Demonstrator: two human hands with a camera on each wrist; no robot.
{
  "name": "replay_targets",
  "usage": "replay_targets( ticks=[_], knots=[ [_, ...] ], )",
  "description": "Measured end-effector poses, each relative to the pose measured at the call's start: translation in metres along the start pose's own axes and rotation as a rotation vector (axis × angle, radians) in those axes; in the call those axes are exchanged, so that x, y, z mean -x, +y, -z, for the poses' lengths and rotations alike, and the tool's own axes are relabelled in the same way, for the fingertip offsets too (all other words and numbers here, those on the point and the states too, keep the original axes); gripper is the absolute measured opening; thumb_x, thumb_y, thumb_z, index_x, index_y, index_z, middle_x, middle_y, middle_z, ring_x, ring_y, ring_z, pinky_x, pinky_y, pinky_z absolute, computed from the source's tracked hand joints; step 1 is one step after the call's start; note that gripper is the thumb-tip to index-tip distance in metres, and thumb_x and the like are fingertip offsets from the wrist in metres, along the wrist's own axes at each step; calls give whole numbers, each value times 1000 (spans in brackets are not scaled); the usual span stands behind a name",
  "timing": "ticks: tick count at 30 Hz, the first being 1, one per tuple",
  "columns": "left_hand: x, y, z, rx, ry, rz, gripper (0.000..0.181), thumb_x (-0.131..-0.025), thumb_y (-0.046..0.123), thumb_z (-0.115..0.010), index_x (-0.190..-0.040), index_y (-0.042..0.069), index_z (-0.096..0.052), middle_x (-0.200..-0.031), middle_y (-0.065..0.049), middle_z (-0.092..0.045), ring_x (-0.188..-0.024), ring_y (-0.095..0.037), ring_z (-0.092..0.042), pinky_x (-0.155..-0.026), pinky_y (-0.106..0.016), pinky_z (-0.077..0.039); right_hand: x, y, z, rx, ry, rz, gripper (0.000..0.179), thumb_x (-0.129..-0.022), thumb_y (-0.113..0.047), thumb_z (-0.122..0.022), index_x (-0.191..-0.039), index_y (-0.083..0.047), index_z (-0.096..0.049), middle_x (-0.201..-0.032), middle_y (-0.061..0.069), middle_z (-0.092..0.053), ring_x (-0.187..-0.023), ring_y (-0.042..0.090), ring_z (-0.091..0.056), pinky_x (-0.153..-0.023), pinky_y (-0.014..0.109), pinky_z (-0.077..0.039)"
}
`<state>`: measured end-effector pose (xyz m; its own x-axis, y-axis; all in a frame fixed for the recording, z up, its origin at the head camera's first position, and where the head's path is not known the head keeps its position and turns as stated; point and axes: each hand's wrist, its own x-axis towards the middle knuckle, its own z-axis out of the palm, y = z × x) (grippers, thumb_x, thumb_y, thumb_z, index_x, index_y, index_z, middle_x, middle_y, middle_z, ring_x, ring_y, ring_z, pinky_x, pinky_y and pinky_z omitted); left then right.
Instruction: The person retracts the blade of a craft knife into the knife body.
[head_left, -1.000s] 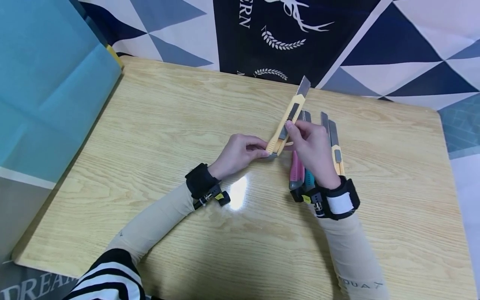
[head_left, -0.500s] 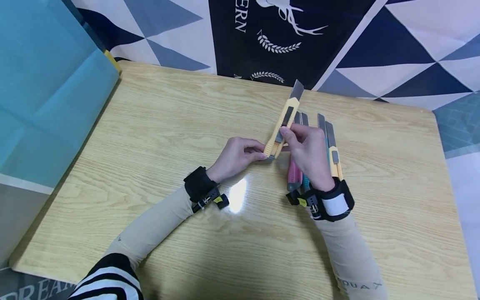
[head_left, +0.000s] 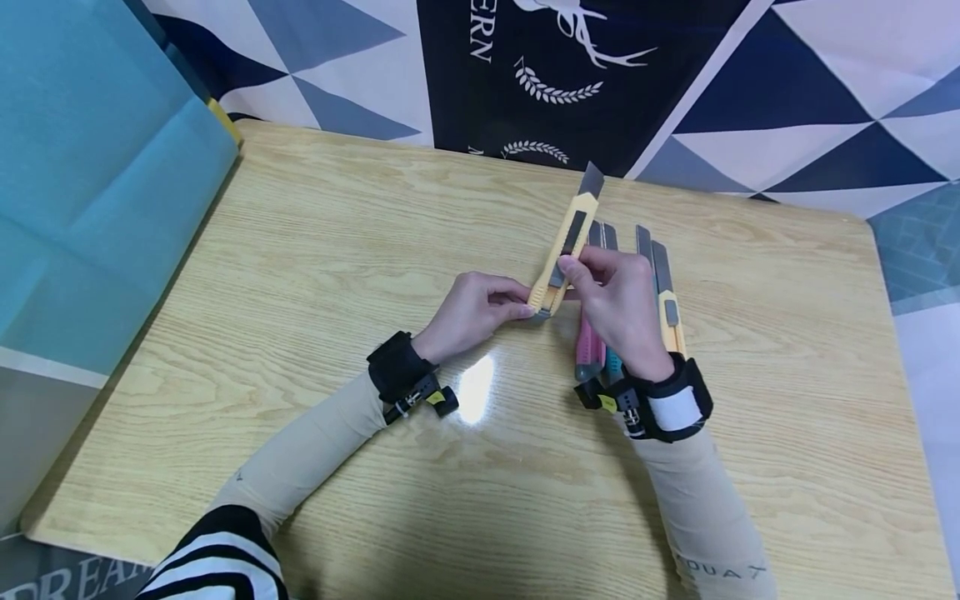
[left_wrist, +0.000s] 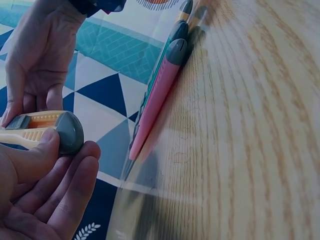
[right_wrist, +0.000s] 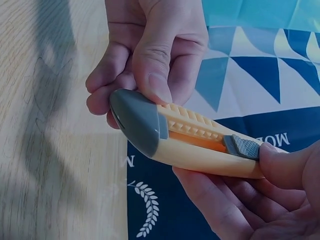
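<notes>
A yellow utility knife with a grey slider and a grey end cap is held up between both hands, its blade out and pointing away. My left hand pinches the capped end, thumb on top. My right hand grips the body with its thumb at the grey slider, the fingers underneath. Below and beside the right hand lie more utility knives with blades out: a pink knife, a teal knife and another yellow knife. The right hand covers part of this row.
All of this is on a light wooden table. A patterned cloth hangs behind its far edge, and a blue panel borders the left side. Each wrist wears a black strap with a small camera.
The view has shifted slightly, and the held knife with both hands sits a little further left and lower than a second ago. The right thumb stays at the slider.
</notes>
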<state>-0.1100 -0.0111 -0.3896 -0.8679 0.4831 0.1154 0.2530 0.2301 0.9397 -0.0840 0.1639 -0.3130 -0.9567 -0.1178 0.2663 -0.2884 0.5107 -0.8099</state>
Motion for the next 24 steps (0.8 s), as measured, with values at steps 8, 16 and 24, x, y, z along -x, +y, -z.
replay_targets(
  ticks=[8,16,24],
  knots=[
    [1,0,0,3,-4,38,17,-79,11,-72,-95,5,-72,-88,-5,-71,-74,0,-62,-66,-22,-56,1,5,-1,43,-13,-7,13,-89,-4,-60,-94,5,-68,-81,18,-69,-65,18,-66,-55,9,-51],
    [0,1,2,-4,-9,42,16,-80,12,-72,-94,6,-72,-85,-3,-71,-74,0,-62,-65,-23,-56,-2,20,-3,64,-15,-34,16,-89,-11,-63,-99,0,-68,-84,13,-70,-67,13,-65,-56,9,-48],
    [0,2,3,-5,-11,31,17,-79,12,-73,-95,5,-72,-85,-4,-71,-74,0,-62,-66,-22,-56,-2,21,-4,127,-25,-49,15,-88,-16,-64,-92,-2,-68,-79,7,-69,-66,8,-60,-50,17,-41]
  ],
)
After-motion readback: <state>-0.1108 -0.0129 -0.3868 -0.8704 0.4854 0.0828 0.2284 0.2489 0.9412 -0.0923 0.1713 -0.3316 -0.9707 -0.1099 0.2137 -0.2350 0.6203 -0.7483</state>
